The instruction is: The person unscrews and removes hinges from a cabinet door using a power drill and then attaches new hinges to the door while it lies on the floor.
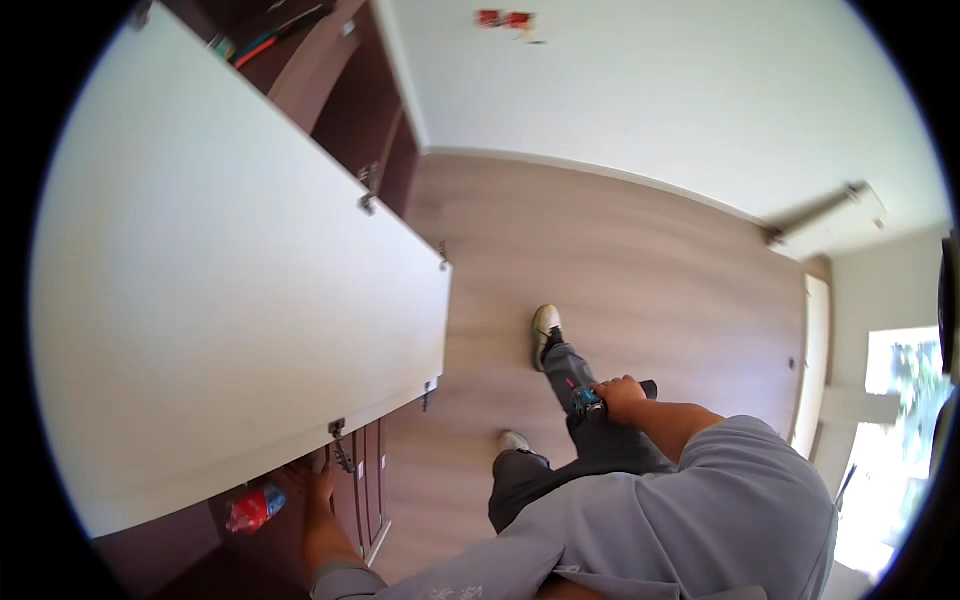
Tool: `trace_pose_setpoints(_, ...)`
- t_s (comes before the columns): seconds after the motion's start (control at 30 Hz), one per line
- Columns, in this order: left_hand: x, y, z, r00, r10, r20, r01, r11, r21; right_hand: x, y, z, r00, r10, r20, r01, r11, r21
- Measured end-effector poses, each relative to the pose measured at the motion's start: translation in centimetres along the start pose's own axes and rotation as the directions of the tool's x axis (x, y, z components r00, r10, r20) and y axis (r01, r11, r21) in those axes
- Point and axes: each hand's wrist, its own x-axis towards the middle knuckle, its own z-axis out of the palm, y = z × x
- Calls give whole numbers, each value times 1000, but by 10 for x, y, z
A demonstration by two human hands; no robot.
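Door (240,280) overlaps left grip (314,479), closure unclear, near red object (256,509); right grip (622,400) clamps power tool (587,403).

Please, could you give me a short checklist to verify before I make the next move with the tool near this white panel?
1. Right hand grips the blue-and-black tool: ok.
2. Tool apart from the trouser leg: cannot tell; they overlap in view.
3. Left hand clearly visible: not ok; its fingers are unclear by the white panel.
4. Nearest hinge fastened to the cabinet: cannot tell.
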Motion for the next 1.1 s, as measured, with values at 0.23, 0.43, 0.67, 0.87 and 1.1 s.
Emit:
trace_pose_setpoints(0.23,21,11,-77,657,378,652,-189,920,-343,-254,19,68,789,598,139,-547,582,602)
trace_pose_setpoints(0.43,-194,198,-114,195,779,596,-725,524,-447,-419,49,200,399,818,413,-629,-83,773)
trace_pose_setpoints(0.67,-334,442,-224,-28,841,541,-541,442,-715,-528,4,377,281,594,754,-668,-443,598)
trace_pose_setpoints(0.87,-429,617,-354,-185,767,615,-842,199,-502,-580,-6,470,265,371,890,-533,-713,456)
trace_pose_setpoints(1.1,-630,756,-466,-370,629,683,-920,-148,-362,-621,118,490,264,338,903,-339,-844,415)
